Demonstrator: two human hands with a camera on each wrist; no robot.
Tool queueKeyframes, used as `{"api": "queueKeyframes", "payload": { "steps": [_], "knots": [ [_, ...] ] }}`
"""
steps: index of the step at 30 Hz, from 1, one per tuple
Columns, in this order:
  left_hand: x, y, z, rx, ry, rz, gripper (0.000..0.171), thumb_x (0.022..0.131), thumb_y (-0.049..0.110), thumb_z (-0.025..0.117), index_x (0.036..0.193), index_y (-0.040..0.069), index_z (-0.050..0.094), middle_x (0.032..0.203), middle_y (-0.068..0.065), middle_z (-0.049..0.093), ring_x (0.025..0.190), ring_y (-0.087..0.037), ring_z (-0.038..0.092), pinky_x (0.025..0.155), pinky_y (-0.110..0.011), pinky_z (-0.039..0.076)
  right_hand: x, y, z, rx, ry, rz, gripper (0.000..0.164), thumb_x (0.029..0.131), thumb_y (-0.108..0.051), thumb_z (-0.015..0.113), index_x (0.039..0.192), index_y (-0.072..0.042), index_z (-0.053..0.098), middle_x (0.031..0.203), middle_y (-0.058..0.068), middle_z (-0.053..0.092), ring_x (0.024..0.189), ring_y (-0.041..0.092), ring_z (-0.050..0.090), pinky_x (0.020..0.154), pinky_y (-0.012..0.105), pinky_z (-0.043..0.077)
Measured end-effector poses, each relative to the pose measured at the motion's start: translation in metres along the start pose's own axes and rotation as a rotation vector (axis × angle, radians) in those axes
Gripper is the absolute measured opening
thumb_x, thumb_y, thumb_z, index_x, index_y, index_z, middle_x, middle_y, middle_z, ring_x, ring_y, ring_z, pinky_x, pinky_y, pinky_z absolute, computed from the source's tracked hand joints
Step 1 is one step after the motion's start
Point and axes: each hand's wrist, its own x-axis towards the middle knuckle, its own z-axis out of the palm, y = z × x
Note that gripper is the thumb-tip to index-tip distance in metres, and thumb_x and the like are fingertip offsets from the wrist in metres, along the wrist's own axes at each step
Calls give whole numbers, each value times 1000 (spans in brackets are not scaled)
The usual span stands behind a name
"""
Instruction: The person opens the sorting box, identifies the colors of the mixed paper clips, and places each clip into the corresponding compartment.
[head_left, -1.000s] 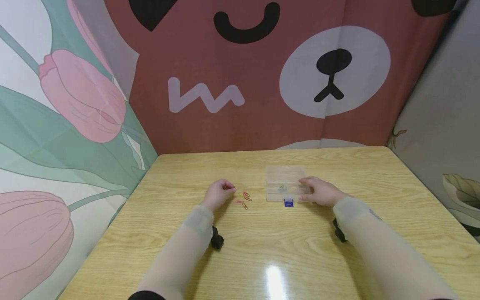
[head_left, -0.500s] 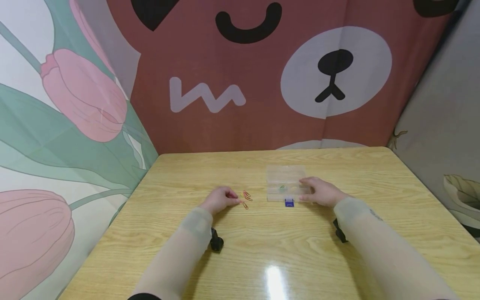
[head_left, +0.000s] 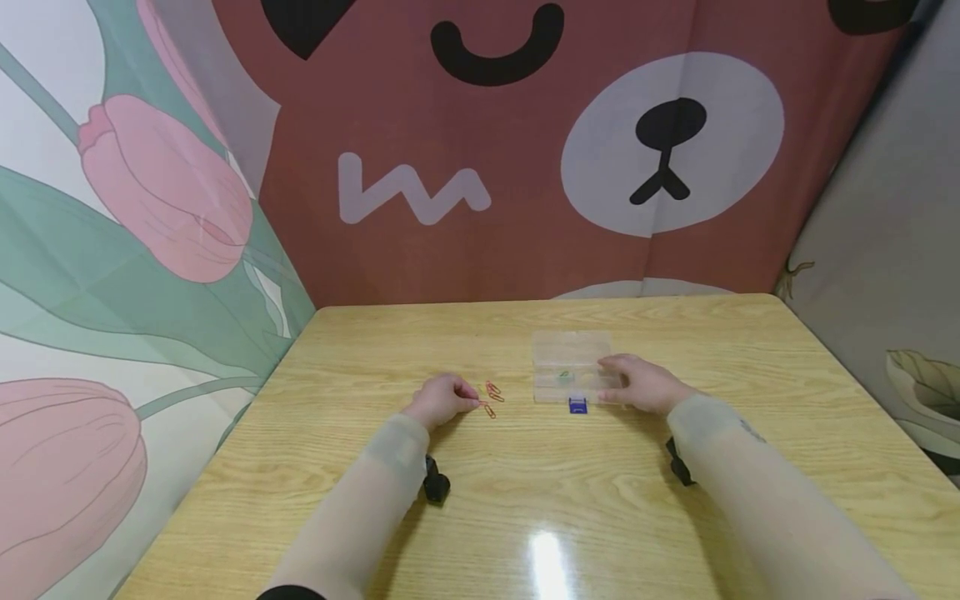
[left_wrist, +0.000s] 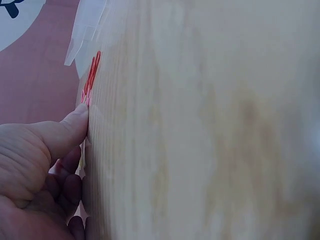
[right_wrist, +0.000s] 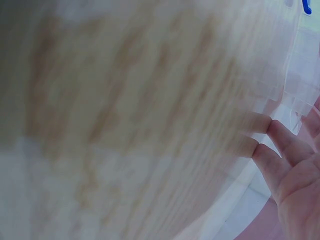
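My left hand [head_left: 439, 400] is low over the table, thumb and fingertips pinching the end of a pink paper clip [head_left: 483, 403]. Just beyond those fingertips lie red and orange paper clips [head_left: 496, 393]; the left wrist view shows a red paper clip [left_wrist: 94, 70] ahead of the thumb. A clear plastic box [head_left: 551, 352] with its lid up stands to the right, a blue latch [head_left: 577, 406] at its front. Inside is a small green item [head_left: 564, 375]. My right hand [head_left: 647, 385] grips the box's right side, thumb at the front and fingers farther back.
The wooden table [head_left: 495, 500] ends at a reddish cloth backdrop [head_left: 450, 267] with a bear print. A flowered cloth [head_left: 187, 333] hangs along the left side, and a grey cloth [head_left: 885, 275] is on the right.
My left hand has moved slightly right and toward me, its fingertips arriving at the pink paper clip. The right hand and the box have stayed put.
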Motion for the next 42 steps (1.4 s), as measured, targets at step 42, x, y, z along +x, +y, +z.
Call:
{"api": "queueKeyframes", "payload": {
  "steps": [42],
  "knots": [
    [1, 11, -7, -136, 24, 8, 12, 96, 24, 61, 95, 12, 61, 91, -2, 60, 81, -18, 53, 71, -32, 43, -2, -3, -1, 11, 0, -7, 74, 91, -40, 65, 146, 0, 36, 148, 27, 32, 131, 46, 35, 105, 59, 28]
  ]
}}
